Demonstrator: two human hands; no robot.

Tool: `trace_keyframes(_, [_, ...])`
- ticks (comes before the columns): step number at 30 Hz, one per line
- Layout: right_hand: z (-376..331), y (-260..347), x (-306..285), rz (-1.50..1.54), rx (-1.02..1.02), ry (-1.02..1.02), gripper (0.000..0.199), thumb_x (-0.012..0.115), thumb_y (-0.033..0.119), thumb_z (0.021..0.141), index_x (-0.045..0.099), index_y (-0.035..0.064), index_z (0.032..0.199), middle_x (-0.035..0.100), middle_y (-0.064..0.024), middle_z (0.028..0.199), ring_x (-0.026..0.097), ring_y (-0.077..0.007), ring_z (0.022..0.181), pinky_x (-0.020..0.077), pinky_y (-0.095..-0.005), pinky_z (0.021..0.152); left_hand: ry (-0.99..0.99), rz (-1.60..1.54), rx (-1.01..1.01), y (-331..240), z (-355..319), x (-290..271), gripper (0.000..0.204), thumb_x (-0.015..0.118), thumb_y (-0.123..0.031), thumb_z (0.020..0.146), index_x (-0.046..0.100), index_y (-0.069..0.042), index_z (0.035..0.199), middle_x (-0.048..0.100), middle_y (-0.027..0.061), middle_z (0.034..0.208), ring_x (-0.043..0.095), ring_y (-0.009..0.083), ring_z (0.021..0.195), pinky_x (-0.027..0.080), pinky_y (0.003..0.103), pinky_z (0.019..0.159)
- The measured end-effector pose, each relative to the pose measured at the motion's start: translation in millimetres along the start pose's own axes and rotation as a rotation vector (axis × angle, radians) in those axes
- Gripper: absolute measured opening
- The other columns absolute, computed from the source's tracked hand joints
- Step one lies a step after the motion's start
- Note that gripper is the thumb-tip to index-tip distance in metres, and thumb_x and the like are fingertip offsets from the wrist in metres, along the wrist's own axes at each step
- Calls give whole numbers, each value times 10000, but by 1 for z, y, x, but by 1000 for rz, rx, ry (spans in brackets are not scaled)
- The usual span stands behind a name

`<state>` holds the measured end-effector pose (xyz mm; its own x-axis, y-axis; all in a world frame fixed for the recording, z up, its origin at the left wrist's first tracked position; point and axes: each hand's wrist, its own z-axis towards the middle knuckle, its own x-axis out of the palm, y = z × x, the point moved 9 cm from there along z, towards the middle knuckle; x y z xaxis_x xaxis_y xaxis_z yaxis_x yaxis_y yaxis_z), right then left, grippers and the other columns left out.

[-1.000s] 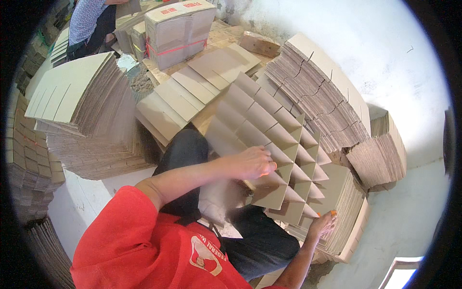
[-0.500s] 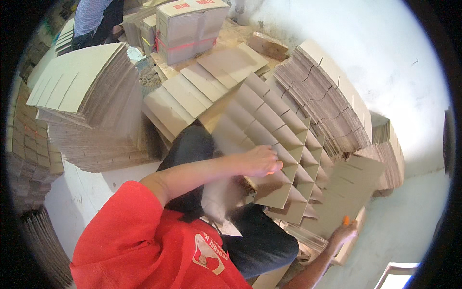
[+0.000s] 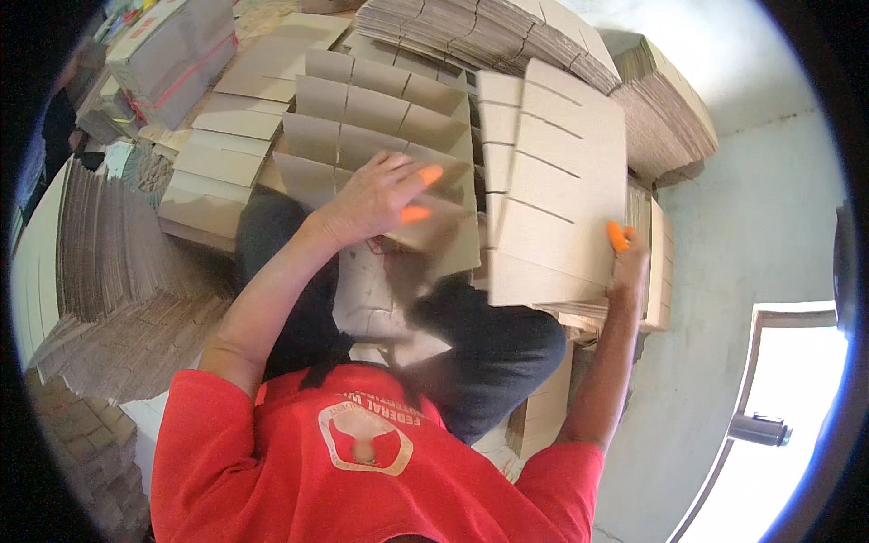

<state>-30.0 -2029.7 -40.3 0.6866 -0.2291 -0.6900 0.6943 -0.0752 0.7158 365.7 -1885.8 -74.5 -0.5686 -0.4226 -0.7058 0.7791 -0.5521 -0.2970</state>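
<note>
My left hand [image 3: 382, 199], with orange covers on two fingertips, is over the near side of a cardboard divider grid [image 3: 376, 136]. Its covered fingers are apart, and no sheet shows between them. At the right edge of a slotted cardboard sheet [image 3: 566, 181], my right hand [image 3: 631, 258] grips with an orange-covered digit on top. That sheet is tilted beside the grid and partly overlaps another slotted sheet [image 3: 498, 136]. The grid is made of upright strips crossing one another, above my bent legs. Whether the gripped sheet touches the grid, I cannot tell.
Tall stacks of slotted cardboard stand at the far side [image 3: 489, 36], far right [image 3: 661, 109] and left [image 3: 109, 235]. Overlapping loose sheets [image 3: 226, 127] lie left of the grid. A carton [image 3: 172, 63] with pink strapping is at the back left. A pale wall [image 3: 724, 244] bounds the right.
The view has turned. My right hand has brought a slotted sheet up beside the grid, now tilted. My left hand has shifted to the grid's near edge, its fingers now apart.
</note>
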Motion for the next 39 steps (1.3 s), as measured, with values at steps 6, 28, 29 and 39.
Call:
trace_keyframes(6, [2, -4, -22, 466, -32, 44, 101, 590, 59, 882, 647, -9, 930, 597, -12, 838, 526, -124, 809, 442, -295, 757, -116, -5, -66, 4, -8, -43, 619, 828, -223, 673, 621, -72, 1236, 640, 133, 1174, 564, 317, 1124, 453, 424, 954])
trace_keyframes(28, [-114, 255, 59, 180, -565, 255, 553, 705, -71, 798, 548, -44, 1328, 721, -123, 1040, 635, -81, 917, 521, -249, 840, 48, 12, -155, 49, -22, -20, 80, 689, -102, 750, 624, -55, 741, 557, 138, 636, 591, 322, 699, 457, 417, 704])
trace_keyframes(29, [-116, 257, 62, 212, -564, 271, 546, 699, -68, 809, 540, -52, 1331, 723, -123, 1023, 639, -80, 893, 524, -247, 833, 40, 3, -145, 47, -21, -21, 66, 677, -89, 747, 622, -54, 738, 557, 141, 637, 591, 325, 700, 457, 419, 702])
trace_keyframes(39, [-118, 270, 77, 49, -633, 250, 512, 692, -78, 788, 569, -69, 1285, 734, -157, 938, 629, -83, 834, 521, -248, 736, 108, 60, -178, 60, -19, -7, 75, 690, -78, 754, 663, -64, 823, 580, 115, 684, 589, 321, 750, 469, 430, 723])
